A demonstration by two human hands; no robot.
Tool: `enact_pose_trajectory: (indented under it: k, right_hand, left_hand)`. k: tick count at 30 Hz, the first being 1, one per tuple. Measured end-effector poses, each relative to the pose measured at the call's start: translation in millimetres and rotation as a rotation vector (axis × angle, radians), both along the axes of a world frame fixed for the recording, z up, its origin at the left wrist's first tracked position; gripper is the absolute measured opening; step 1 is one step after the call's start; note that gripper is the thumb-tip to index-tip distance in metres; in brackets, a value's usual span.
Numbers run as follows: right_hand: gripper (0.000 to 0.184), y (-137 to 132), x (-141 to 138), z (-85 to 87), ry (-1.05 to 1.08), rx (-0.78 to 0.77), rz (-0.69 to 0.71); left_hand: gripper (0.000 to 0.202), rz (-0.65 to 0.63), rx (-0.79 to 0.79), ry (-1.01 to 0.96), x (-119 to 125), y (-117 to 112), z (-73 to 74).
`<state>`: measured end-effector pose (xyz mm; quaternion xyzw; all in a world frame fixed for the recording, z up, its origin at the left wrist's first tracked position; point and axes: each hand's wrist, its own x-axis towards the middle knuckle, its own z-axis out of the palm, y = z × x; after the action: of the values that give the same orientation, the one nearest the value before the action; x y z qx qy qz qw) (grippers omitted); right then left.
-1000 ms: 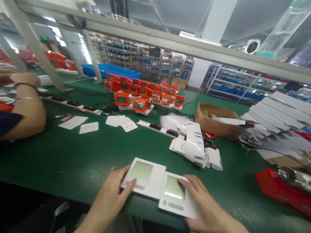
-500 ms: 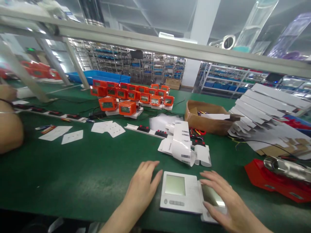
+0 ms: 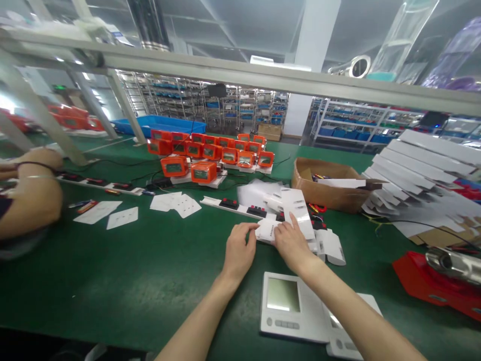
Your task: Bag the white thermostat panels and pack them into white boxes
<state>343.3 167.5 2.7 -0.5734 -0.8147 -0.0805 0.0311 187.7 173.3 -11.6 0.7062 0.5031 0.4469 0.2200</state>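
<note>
My left hand (image 3: pixel 239 250) is at the left edge of a small white printed sheet (image 3: pixel 266 230), with thumb and index finger closed at its corner. On the same sheet's right side, my right hand (image 3: pixel 293 245) has its fingers bent against it, the index finger pointing up over the curled white sheets (image 3: pixel 298 210) behind. Below my hands, a white device with a square screen and a row of grey buttons (image 3: pixel 283 306) lies face up on the green table. A second such device (image 3: pixel 347 341) overlaps its right side, partly hidden under my right forearm.
Orange-framed units (image 3: pixel 203 172) stand in rows at the back. A white strip with black-and-red terminals (image 3: pixel 229 203) runs behind my hands. To the right are a cardboard box (image 3: pixel 326 193), fanned white sheets (image 3: pixel 409 165) and a red fixture (image 3: pixel 439 286). A co-worker's arm (image 3: pixel 37 200) is at left.
Both hands have moved forward, away from the two devices, to the small white sheet. The right hand has left the second device. The co-worker's arm reaches further into view.
</note>
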Motion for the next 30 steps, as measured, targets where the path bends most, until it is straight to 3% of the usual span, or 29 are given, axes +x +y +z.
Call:
enact_pose_trajectory:
  k: [4,12,19,23,25,27,30]
  right_hand:
    - [0.021,1.6,12.3,2.3,0.007,-0.066,0.011]
    - [0.017,12.9,31.9,7.2,0.049,-0.115,0.143]
    - [0.027,9.4,25.8,1.5,0.150,0.174,0.128]
    - [0.026,-0.4,-2.1,5.0,0.187,0.445,0.331]
    - [0.026,-4.7,-17.9,7.5,0.188,0.517,0.453]
    - [0.023,-5.8,-31.1,11.6,0.226,0.500,0.509]
    - [0.022,5.6,-39.0,23.1,0.399,0.411,0.454]
  left_hand:
    - [0.021,-0.005,-0.113,-0.099,-2.4,-0.9,-7.5]
    - [0.019,-0.049,-0.291,-0.245,0.0,-4.9,-3.1]
    - [0.031,-0.162,-0.436,-0.404,8.4,-7.9,-2.0]
    - [0.041,-0.327,-0.511,-0.716,11.9,-10.0,1.6]
    - [0.043,-0.284,-0.525,-0.891,9.7,-8.6,0.9]
    - [0.042,-0.136,-0.509,-0.950,4.4,-5.5,-0.6]
    - [0.040,0.094,-0.412,-0.877,-5.6,-0.9,-0.4]
